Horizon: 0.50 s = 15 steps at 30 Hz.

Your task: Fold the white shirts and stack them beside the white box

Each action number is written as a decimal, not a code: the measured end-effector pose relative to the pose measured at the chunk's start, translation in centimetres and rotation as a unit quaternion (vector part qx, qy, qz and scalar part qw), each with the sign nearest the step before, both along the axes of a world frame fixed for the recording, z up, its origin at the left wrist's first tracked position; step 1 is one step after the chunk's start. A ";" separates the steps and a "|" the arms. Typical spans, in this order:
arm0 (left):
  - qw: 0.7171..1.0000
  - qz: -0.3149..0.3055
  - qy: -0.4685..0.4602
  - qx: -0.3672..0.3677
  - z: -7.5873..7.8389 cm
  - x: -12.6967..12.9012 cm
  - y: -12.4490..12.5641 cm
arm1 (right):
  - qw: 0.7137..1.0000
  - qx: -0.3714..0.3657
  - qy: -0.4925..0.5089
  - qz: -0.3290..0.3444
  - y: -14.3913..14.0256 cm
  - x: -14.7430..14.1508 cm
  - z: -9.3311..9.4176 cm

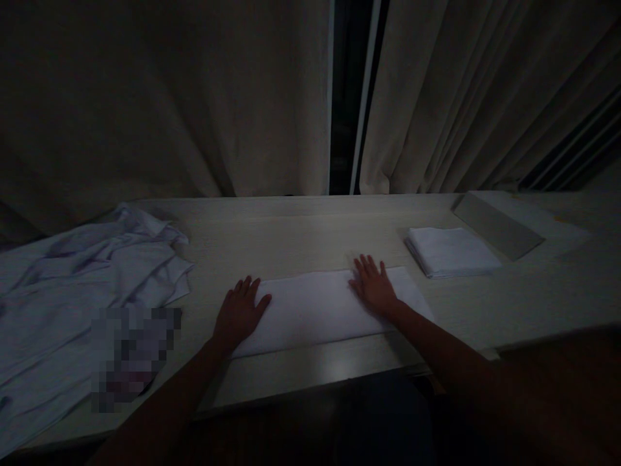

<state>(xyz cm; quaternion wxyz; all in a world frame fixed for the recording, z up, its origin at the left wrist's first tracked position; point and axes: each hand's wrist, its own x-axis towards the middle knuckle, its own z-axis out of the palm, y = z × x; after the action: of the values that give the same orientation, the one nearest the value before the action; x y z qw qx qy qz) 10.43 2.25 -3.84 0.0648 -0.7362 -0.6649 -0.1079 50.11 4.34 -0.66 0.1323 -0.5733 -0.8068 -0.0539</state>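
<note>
In the dim room, I see heavy beige fabric curtains (169, 97) hanging behind a long, pale wood-toned desk (291, 243). In front of me, on the near middle part of the desk, lies a smooth white folded cloth strip (310, 310), stretched from left to right. I have my left hand (241, 315) palm down at its left end and my right hand (374, 290) flat toward its right end, fingers (370, 264) reaching the far edge. On both hands the fingers are open and spread, pressing on the cloth and gripping nothing. To the far right I see a neat white folded fabric stack (451, 250), with a flat grey panel (499, 224) beyond it. A crumpled white fabric heap (111, 265) covers the desk's left side, partly hidden by a pixelated patch.
</note>
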 end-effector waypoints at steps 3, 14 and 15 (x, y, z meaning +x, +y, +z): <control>1.000 0.004 -0.004 -0.004 -0.2 -0.1 0.1 | 0.987 -0.036 0.008 0.157 -3.5 -7.5 0.3; 1.000 -0.010 0.000 0.008 -0.5 -0.3 0.3 | 0.990 -0.124 0.017 0.071 -2.9 0.3 -0.4; 1.000 -0.011 -0.001 0.008 -0.5 -0.4 0.3 | 0.990 -0.132 0.011 0.043 -2.4 2.5 -0.6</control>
<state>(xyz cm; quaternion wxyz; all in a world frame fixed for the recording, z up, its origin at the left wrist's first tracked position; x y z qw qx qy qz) 10.04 2.53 -4.38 0.0689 -0.7430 -0.6557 -0.1151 52.60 1.98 -1.21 0.0663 -0.5513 -0.8291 0.0648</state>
